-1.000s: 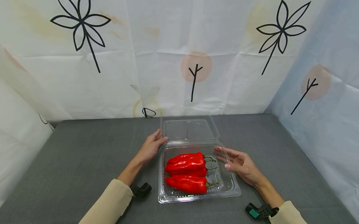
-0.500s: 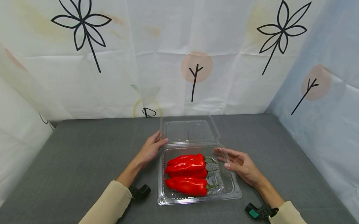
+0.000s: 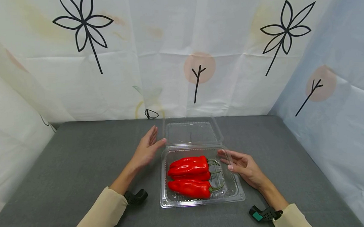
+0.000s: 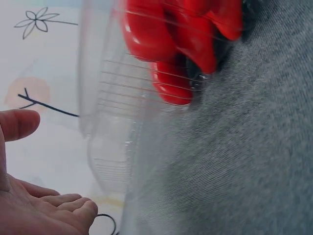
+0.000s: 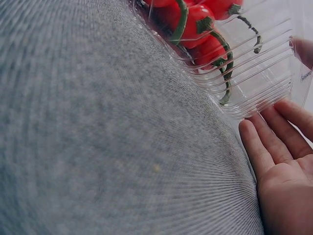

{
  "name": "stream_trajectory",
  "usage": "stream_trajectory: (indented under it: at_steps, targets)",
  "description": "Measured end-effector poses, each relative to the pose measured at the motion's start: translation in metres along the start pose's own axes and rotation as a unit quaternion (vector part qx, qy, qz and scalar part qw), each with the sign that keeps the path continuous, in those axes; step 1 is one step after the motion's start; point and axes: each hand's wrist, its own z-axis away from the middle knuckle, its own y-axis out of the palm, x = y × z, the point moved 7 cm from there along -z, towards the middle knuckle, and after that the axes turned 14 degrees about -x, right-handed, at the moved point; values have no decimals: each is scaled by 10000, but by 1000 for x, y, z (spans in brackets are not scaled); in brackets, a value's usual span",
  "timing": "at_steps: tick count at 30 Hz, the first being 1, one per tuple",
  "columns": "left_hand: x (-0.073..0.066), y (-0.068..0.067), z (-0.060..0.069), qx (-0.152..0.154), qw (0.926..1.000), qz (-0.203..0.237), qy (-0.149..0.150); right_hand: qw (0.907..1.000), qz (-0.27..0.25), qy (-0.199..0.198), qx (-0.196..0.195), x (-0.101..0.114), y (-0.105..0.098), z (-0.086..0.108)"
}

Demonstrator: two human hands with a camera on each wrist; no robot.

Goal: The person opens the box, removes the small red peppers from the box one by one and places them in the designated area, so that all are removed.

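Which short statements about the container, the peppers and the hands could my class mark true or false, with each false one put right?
1. Peppers lie in the clear container. True.
2. The peppers are yellow. False: they are red.
3. The peppers' stems point toward the person's right. True.
4. The right hand touches the container. True.
5. Both hands grip peppers. False: the left hand holds nothing.
6. The container is shut. False: its lid is open, folded back.
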Motion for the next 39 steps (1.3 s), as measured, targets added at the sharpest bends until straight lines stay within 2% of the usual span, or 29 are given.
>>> stream_trajectory:
  at_steps: [5, 10, 17, 21, 24, 27, 29, 33, 36, 39]
  targets:
    - [-15, -5, 9, -130, 9989, -178, 426, 9999, 81, 96, -59, -3, -2, 1]
    - [-34, -3, 25, -132, 9955, -370, 859, 9997, 154, 156, -111, -4, -3, 0]
    - [-54, 11, 47, 217, 9886, -296, 1462, 10000, 26, 60, -5, -2, -2, 0]
    - [-53, 24, 59, 677, 9852, -309, 1545, 10000, 8, 66, -19, -1, -2, -1]
    - [-48, 36, 66, 1081, 9812, -346, 1560, 10000, 2, 79, -28, -1, -2, -1]
    - [-43, 46, 70, 1299, 9775, -461, 1596, 10000, -7, 69, -7, -2, -1, 0]
    - [-41, 51, 71, 1344, 9756, -517, 1656, 10000, -23, 73, 4, -3, -1, 0]
    - [-42, 54, 73, 1244, 9725, -715, 1834, 10000, -14, 96, 4, -3, -2, 0]
    - [-43, 57, 75, 1120, 9681, -1054, 1977, 10000, -12, 67, 32, -3, -1, -1]
    - [-42, 60, 77, 1015, 9608, -1502, 2100, 10000, -40, 37, 59, -2, 0, -1]
